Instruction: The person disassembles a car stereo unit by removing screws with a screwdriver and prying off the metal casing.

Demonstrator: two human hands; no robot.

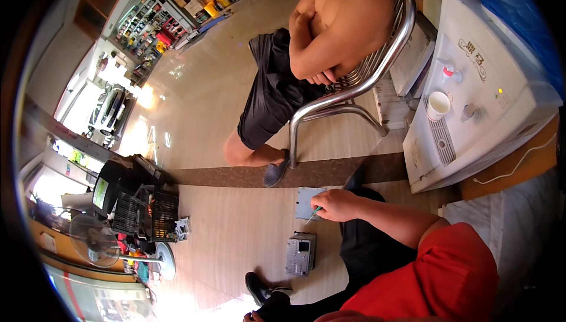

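Observation:
My right hand (pixel 333 205) is closed round the green handle of a screwdriver (pixel 317 210). The thin shaft slants down toward the floor, and its tip looks clear of everything below. Just beyond the hand lies a flat grey metal plate (pixel 303 197), partly covered by the hand in this view. Nearer to me on the floor sits a boxy silver metal device (pixel 299 257) with a dark patch on its top, like a car stereo unit. Only a few fingers of my left hand (pixel 253 317) show at the lower edge, by my leg; whatever they hold is hidden.
Another person (pixel 342 27) sits with folded arms on a metal chair (pixel 354 101). At right stands a white water dispenser (pixel 427 151) with a paper cup (pixel 438 105). A black crate (pixel 159 213) and a standing fan (pixel 165 260) are at left. My shoe (pixel 257 288) is near the device.

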